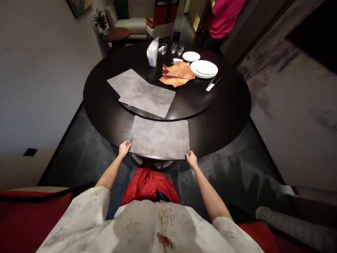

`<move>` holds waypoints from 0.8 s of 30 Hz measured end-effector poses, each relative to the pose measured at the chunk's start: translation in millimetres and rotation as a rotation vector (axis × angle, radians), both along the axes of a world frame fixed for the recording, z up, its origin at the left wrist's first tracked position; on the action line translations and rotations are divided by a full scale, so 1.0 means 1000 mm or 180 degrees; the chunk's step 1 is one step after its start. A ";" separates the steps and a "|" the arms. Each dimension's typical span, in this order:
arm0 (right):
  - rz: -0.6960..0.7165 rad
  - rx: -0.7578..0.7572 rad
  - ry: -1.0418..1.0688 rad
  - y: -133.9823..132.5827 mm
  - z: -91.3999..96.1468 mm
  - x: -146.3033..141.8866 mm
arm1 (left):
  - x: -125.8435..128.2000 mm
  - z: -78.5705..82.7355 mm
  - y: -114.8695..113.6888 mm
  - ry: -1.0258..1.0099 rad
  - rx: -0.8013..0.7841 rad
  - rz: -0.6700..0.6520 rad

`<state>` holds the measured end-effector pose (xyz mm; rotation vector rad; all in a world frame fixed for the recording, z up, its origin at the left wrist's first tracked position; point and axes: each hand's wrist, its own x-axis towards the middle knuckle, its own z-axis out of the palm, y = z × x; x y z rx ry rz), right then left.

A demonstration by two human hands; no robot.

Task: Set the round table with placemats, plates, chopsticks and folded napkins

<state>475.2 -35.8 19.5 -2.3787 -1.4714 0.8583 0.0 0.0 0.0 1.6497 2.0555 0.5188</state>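
Observation:
A grey rectangular placemat (160, 137) lies at the near edge of the round dark table (223, 119), its far side against the raised turntable. My left hand (124, 148) pinches its near left corner. At the near right corner, my right hand (191, 159) has its thumb and fingers closed on the same mat. Beyond it, on the turntable (189, 107), more grey placemats (149, 95) overlap in a fanned pile. Neither hand touches that pile.
On the turntable stand orange cloth napkins (177, 74), stacked white plates (204, 68), another white plate (191, 56), cutlery (212, 84), drinking glasses (174, 48) and a white wrapped packet (152, 52). A person in a pink top (226, 17) stands behind the table. Red chairs flank me.

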 end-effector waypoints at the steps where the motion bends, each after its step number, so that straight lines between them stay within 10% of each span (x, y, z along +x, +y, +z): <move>1: 0.0036 -0.0013 0.0058 0.002 0.002 0.002 | -0.001 0.000 0.002 -0.0009 -0.0018 0.0012; 12: 0.0203 -0.0424 -0.0140 0.021 0.031 0.002 | -0.035 0.011 0.017 -0.0214 -0.0259 -0.0545; 17: 0.0964 -0.0650 -0.0782 0.013 0.043 -0.005 | -0.034 0.012 0.006 0.0112 -0.0091 -0.1499; 24: 0.1407 -0.0687 -0.0772 0.015 0.040 0.006 | -0.039 0.012 0.017 0.0265 -0.0332 -0.1817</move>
